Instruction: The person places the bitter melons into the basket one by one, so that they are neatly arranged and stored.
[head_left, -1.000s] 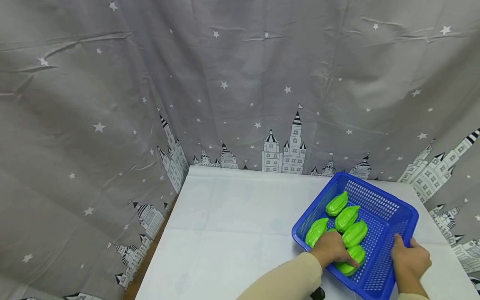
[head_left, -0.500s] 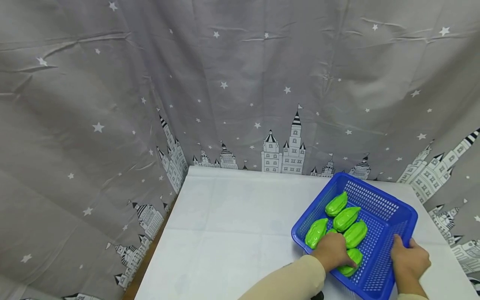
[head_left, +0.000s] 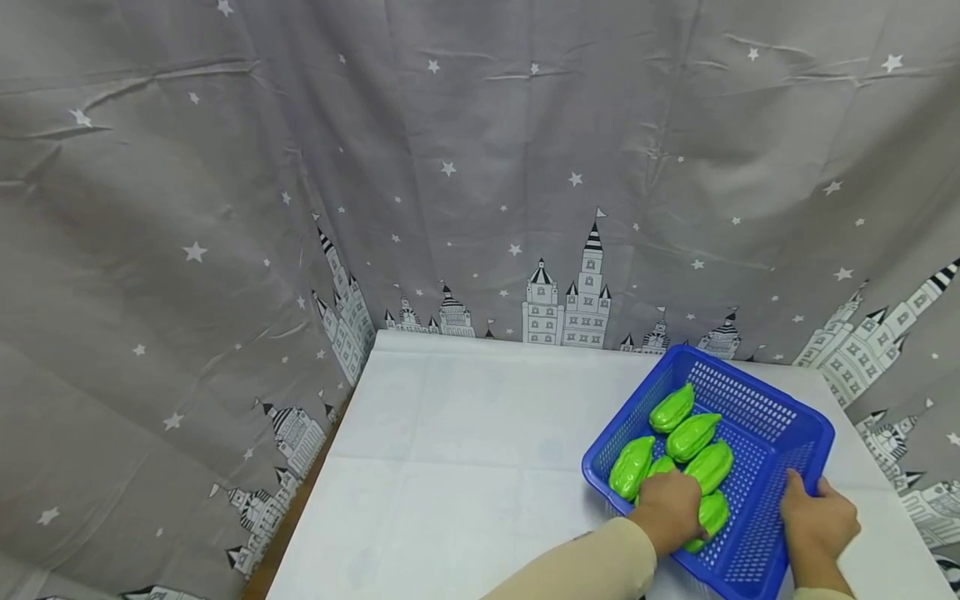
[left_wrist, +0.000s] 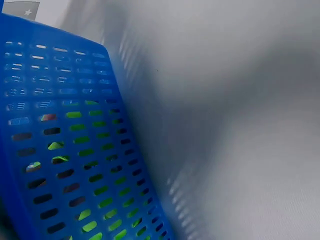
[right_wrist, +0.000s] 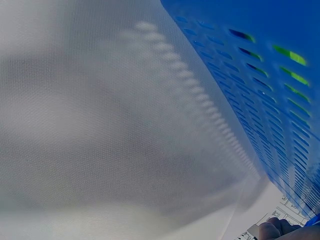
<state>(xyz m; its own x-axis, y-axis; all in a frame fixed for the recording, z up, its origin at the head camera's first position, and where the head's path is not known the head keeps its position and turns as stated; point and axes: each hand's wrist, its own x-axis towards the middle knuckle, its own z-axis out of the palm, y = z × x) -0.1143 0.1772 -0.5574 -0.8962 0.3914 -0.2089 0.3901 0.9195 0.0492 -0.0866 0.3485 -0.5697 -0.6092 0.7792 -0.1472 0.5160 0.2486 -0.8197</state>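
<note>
A blue plastic basket (head_left: 806, 408) stands at the table's right side, with several glossy green ribbed fruits, like star fruit (head_left: 692, 437), in it. My left hand (head_left: 667, 510) reaches over the near-left rim into the basket. Its thumb touches the nearest green fruit (head_left: 714, 512); the other fingertips are hidden, so whether they hold a fruit cannot be told. At the right side, my right hand (head_left: 819, 518) grips the rim, thumb inside. Through the slotted wall (left_wrist: 65, 90) in the left wrist view, bits of green show. Fingers (right_wrist: 272, 229) appear low in the right wrist view.
A white cloth (head_left: 450, 467) covers the table. Grey curtains (head_left: 465, 208) with stars and castles hang behind and on both sides. The basket's far-right corner lies near the table's right edge.
My left hand has shifted slightly right and nearer, uncovering more of a green fruit beside its knuckles. The nearest fruit has shifted slightly. My right hand keeps its grip on the rim.
</note>
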